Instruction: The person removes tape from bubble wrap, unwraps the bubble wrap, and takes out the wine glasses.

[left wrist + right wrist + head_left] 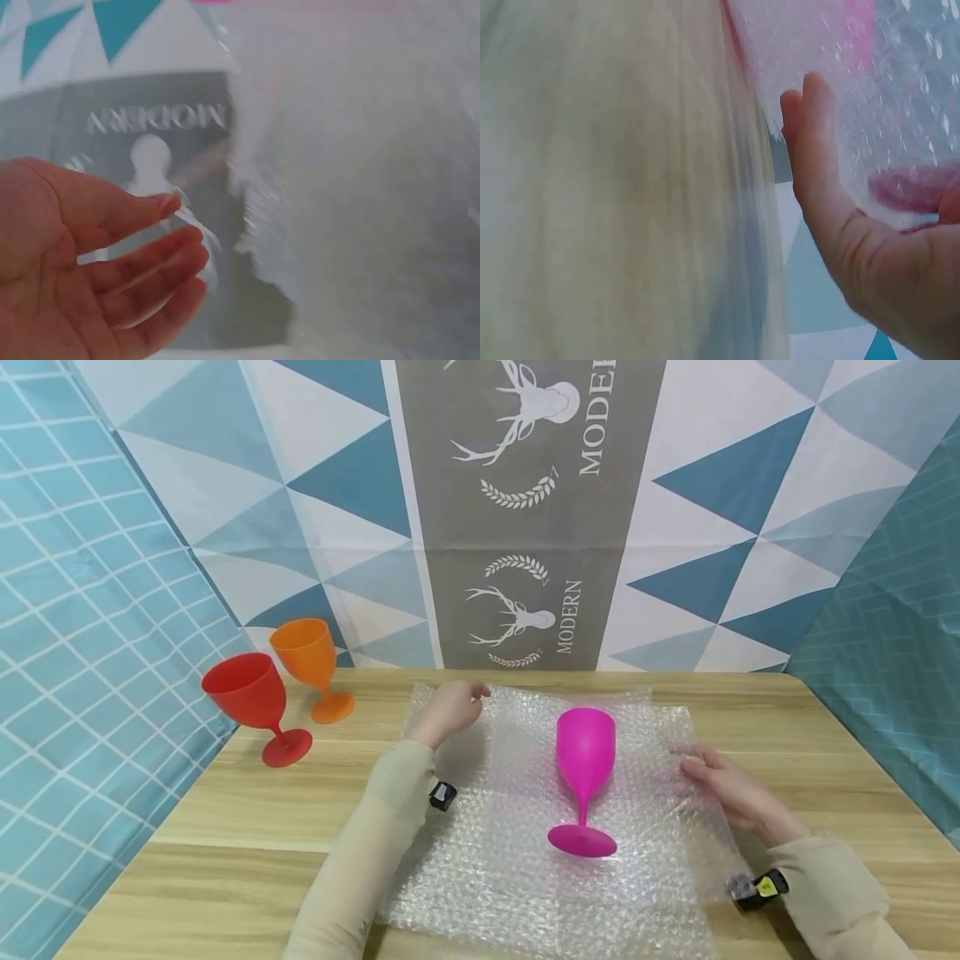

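Note:
A magenta goblet lies on its side on layered sheets of clear bubble wrap, its foot towards me. My right hand holds the right edge of the upper sheet, with the thumb on one side and the fingers on the other. In the right wrist view, part of that hand shows blurred through the bubble wrap. My left hand is over the far left part of the wrap. Its fingers are loosely bent and hold nothing, as the left wrist view of the hand shows.
To the left, on the wooden table, a red goblet and an orange goblet stand upright, close together. A patterned cloth backdrop rises behind the table, and blue tiled cloth hangs along the left side.

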`<state>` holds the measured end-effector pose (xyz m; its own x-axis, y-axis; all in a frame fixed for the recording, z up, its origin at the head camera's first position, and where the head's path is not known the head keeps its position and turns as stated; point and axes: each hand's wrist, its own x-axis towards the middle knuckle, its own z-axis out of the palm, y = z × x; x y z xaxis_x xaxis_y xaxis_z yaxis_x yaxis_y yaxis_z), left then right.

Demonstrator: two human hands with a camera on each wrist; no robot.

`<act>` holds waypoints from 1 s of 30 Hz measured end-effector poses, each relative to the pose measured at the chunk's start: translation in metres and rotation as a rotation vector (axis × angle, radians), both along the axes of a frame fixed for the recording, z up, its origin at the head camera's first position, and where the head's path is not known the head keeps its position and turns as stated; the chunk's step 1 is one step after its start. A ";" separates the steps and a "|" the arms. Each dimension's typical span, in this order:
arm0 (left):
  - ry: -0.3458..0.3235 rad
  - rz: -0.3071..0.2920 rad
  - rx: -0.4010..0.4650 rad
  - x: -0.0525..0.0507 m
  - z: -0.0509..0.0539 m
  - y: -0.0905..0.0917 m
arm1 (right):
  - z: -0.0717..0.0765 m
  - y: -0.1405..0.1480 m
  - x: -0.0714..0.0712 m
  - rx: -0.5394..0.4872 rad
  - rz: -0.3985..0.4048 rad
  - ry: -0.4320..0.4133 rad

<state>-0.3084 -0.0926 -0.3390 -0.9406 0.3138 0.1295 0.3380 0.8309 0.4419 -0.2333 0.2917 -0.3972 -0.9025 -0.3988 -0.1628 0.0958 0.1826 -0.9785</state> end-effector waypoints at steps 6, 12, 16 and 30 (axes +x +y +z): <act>0.057 -0.078 -0.014 0.018 0.017 0.042 | -0.002 0.003 0.002 -0.050 0.052 0.014; 0.047 -0.122 -0.005 0.027 0.011 0.078 | -0.005 0.004 0.003 -0.112 0.079 0.019; 0.015 -0.121 0.000 0.030 0.000 0.095 | -0.006 0.003 0.003 -0.141 0.084 0.025; -0.099 -0.061 0.091 0.040 -0.026 0.117 | -0.001 -0.003 0.006 0.016 0.006 0.001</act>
<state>-0.2683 0.0243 -0.3651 -0.9298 0.3618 0.0672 0.3374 0.7653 0.5481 -0.2273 0.2887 -0.3979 -0.9005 -0.4011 -0.1682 0.0937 0.1988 -0.9756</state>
